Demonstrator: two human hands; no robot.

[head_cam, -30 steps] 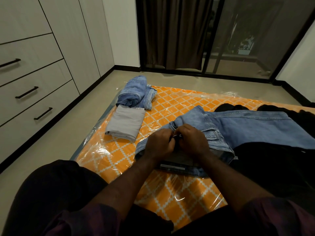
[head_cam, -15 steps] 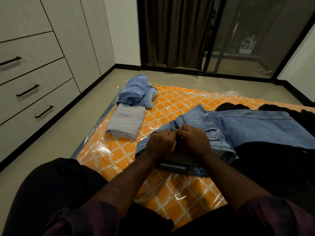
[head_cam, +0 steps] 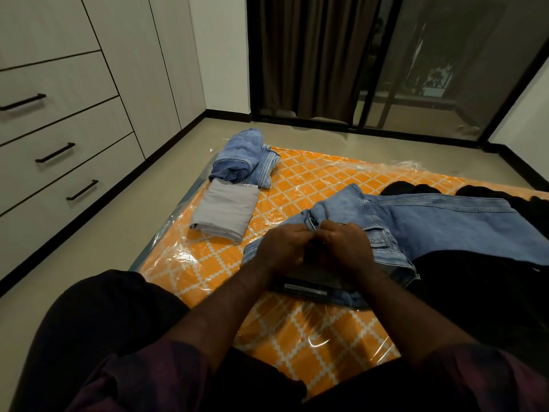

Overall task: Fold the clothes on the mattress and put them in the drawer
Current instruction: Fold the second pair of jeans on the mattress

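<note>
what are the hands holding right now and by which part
Both the left hand and right hand pinch the light blue jeans at the waistband front, near the fly.

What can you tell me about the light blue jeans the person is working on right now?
The light blue jeans are faded denim, lying unfolded across the orange plastic-wrapped mattress, waistband toward the person, legs running off right. Belt loops, seams and a label inside the waistband show. The left hand and right hand both grip the fly area at the waistband. Black clothes lie against them.
</note>
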